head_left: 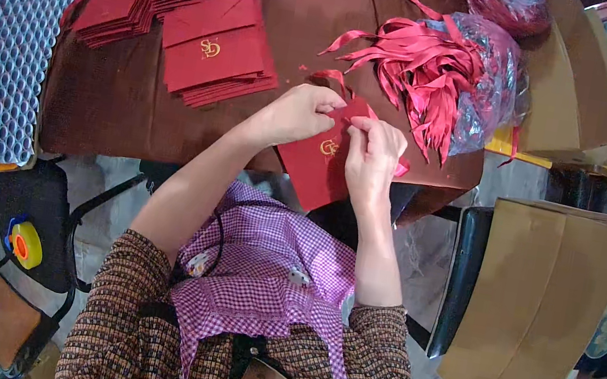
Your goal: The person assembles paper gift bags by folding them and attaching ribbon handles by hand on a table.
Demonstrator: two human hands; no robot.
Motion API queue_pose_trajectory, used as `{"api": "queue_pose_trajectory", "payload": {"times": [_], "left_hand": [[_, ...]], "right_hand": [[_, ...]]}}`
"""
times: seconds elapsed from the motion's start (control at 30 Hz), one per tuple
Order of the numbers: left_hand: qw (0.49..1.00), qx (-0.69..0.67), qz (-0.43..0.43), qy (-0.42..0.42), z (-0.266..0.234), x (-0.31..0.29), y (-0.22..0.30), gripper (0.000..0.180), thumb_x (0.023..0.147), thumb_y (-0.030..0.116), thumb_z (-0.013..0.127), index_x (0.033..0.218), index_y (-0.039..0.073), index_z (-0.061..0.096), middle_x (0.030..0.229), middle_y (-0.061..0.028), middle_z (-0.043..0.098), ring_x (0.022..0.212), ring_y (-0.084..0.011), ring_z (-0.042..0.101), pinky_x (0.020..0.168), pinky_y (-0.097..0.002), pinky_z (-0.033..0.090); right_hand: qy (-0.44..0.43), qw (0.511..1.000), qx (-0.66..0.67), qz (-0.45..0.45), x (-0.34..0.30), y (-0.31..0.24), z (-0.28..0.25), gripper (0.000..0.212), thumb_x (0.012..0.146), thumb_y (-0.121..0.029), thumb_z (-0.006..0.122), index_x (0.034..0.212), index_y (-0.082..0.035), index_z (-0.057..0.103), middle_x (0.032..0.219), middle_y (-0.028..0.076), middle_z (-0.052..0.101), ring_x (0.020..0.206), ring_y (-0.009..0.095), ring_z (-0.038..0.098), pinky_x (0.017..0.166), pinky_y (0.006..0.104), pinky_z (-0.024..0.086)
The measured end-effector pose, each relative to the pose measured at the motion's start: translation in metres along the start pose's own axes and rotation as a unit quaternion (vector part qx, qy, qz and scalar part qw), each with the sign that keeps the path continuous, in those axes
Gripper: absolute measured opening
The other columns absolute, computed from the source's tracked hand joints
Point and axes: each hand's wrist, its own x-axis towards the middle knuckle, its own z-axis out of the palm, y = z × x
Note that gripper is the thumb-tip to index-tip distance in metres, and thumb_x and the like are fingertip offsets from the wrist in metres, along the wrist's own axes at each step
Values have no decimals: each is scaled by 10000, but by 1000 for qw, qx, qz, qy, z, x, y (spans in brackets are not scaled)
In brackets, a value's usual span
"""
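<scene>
A flat red paper bag (pixel 313 169) with a gold emblem is held up at the table's near edge, tilted, its lower corner pointing toward me. My left hand (pixel 301 115) pinches its upper left edge between thumb and fingers. From the other side, my right hand (pixel 375 157) closes on the top edge, fingertips close to the left ones. A satin ribbon (pixel 330 76) shows just beyond the left fingers, and more red ribbon peeks out beside the right hand. Whether the fingertips also grip ribbon, I cannot tell.
Stacks of similar red bags (pixel 221 55) lie at the left of the brown-covered table (pixel 112 109). Loose red ribbons (pixel 428 70) spill from a clear plastic bag (pixel 489 88) at right. Cardboard (pixel 532 308), chairs (pixel 33 224) and a yellow tape roll (pixel 26 245) surround me.
</scene>
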Motion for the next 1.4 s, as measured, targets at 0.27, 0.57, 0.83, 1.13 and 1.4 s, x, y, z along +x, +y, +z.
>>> {"api": "queue_pose_trajectory", "payload": {"times": [0.27,0.57,0.83,1.13,1.4], "left_hand": [[999,-40,-1,13,2,4,-13,328,804,-36,558,1130,-64,583,1060,-112,651,995,-151,608,875,-285,489],[999,-50,-19,-10,0,6,-21,323,816,-45,539,1135,-68,581,1054,-110,657,972,-158,622,862,-279,498],[986,150,41,67,7,-1,-4,276,799,-1,577,1068,-46,620,990,-161,676,937,-194,652,832,-309,507],[973,205,63,85,10,-3,5,300,752,-11,543,1037,-3,637,951,-202,659,899,-279,663,791,-360,509],[951,281,79,99,22,-5,1,300,755,5,524,1035,13,631,886,-241,625,852,-387,632,750,-421,514]], "right_hand": [[-13,1000,13,7,2,9,9,88,761,-60,663,840,-61,625,797,97,626,839,279,584,849,376,390],[-53,989,65,124,3,8,12,111,772,-63,659,870,-31,619,787,96,637,805,216,605,757,345,477],[-91,956,165,225,12,8,13,118,761,-4,641,862,7,580,738,52,602,682,104,566,650,255,479],[-32,999,2,-16,13,-5,13,117,758,6,611,855,-28,556,835,153,602,835,321,580,750,417,464],[-74,949,182,247,10,1,22,103,783,16,605,867,-6,549,698,64,595,645,137,573,579,262,460]]}}
